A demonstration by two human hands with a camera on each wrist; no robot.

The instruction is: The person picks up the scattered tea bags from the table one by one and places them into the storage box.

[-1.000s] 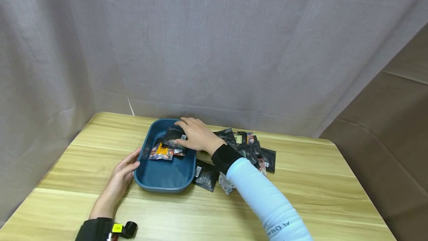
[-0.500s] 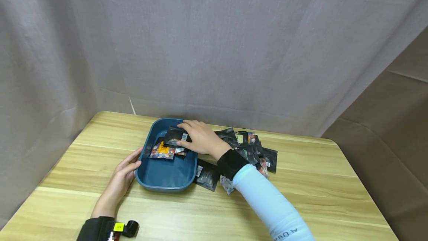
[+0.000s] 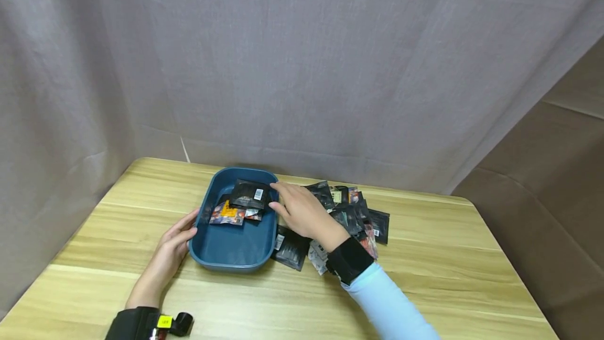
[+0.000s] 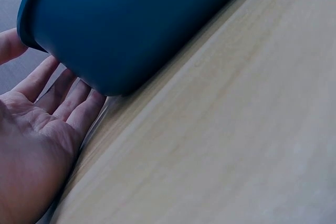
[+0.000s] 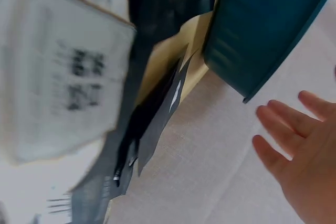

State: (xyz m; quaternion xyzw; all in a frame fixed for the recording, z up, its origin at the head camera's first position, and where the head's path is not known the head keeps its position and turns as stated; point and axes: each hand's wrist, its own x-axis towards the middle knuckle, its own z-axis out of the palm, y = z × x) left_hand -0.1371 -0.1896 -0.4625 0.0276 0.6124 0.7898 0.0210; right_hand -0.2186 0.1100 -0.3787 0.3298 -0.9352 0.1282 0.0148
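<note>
A blue plastic bin (image 3: 231, 245) stands on the table with several small packets inside. On top lies a black packet (image 3: 247, 194) with a white barcode label. A colourful packet (image 3: 227, 214) with an orange label lies partly under it. My left hand (image 3: 172, 245) rests against the bin's left side; in the left wrist view its straight fingers (image 4: 73, 98) touch the outer wall, thumb by the rim. Just off the bin's right rim is my right hand (image 3: 302, 209), fingers extended and holding nothing; the right wrist view shows its fingers (image 5: 286, 124) apart from the bin.
Right of the bin lies a loose pile of mostly black packets (image 3: 349, 216), partly behind my right hand. A black packet (image 3: 291, 250) lies against the bin's right side. Grey cloth (image 3: 302, 67) hangs behind the wooden table (image 3: 448, 266).
My right hand has drawn back to the right, from above the packets in the bin to beyond its right rim. The black packet there now shows fully. The left hand stays put.
</note>
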